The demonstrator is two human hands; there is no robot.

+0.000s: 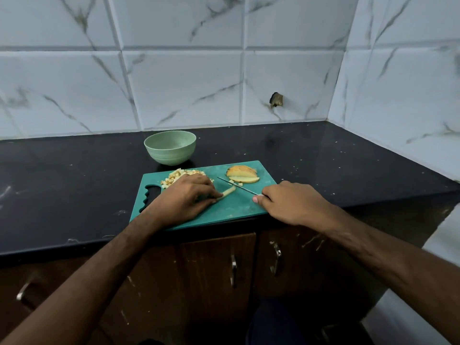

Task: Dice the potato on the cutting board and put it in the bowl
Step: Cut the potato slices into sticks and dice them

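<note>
1. Left hand pins a potato strip on the board, mid-frame — keep fingertips tucked back.
2. Right hand, grip wrapped round the knife, should cut evenly across.
3. Slices wait upper right; dice upper left, bowl just beyond — looks empty.

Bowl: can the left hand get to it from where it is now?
Probably yes. The bowl stands just behind the cutting board, beyond the diced pile; nothing stands between. But the left hand holds a potato strip and must release it.
</note>
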